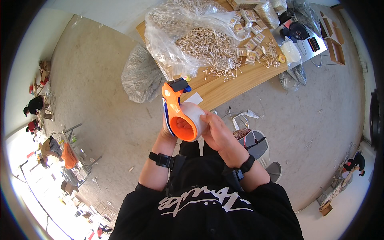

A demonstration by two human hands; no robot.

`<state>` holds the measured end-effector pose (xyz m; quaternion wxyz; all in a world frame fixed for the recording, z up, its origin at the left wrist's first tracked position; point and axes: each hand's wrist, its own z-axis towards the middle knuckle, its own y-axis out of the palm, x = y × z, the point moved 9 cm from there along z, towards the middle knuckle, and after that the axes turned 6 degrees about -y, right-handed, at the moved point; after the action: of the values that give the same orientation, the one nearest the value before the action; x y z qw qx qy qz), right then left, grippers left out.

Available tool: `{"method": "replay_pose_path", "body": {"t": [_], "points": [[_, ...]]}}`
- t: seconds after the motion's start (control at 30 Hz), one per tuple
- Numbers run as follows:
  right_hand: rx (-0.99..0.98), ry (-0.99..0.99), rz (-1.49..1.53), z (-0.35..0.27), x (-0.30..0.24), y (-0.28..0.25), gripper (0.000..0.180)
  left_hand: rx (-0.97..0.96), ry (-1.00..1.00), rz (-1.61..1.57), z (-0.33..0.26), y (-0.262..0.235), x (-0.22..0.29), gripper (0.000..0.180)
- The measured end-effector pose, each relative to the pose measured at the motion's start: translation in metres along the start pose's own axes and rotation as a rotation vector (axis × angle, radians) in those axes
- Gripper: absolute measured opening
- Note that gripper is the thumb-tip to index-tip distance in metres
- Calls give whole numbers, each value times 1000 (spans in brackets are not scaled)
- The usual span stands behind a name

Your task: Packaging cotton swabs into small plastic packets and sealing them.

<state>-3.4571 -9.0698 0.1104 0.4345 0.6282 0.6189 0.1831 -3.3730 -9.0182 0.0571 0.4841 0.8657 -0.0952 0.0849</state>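
The left hand (165, 129) is clasping the orange tape dispenser (173, 104) along its blue-edged side, while the right hand (216, 131) is gripping the pale tape roll (195, 113) mounted on it.

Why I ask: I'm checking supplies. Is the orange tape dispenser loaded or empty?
Loaded: a pale tape roll sits around the hub of the orange dispenser, the right hand touching the roll.

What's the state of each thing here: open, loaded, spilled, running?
Tape dispenser: raised, loaded
Tape roll: mounted on dispenser
Left hand: gripping dispenser
Right hand: gripping tape roll
Clear bag: open
Cotton swabs: loose, spilling onto wooden table
Black fan: running or not, unclear
Cardboard box: open
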Motion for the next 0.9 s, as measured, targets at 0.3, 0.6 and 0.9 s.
{"method": "replay_pose_path", "body": {"t": [0.3,0.6,0.9], "points": [[-105,43,76,-1,-9,15,36,-196,34,-30,4,26,2,47],[15,42,22,8,-1,-2,39,-44,-16,-37,6,-3,3,48],[-76,8,94,7,-7,12,40,-90,17,-32,5,4,6,43]]}}
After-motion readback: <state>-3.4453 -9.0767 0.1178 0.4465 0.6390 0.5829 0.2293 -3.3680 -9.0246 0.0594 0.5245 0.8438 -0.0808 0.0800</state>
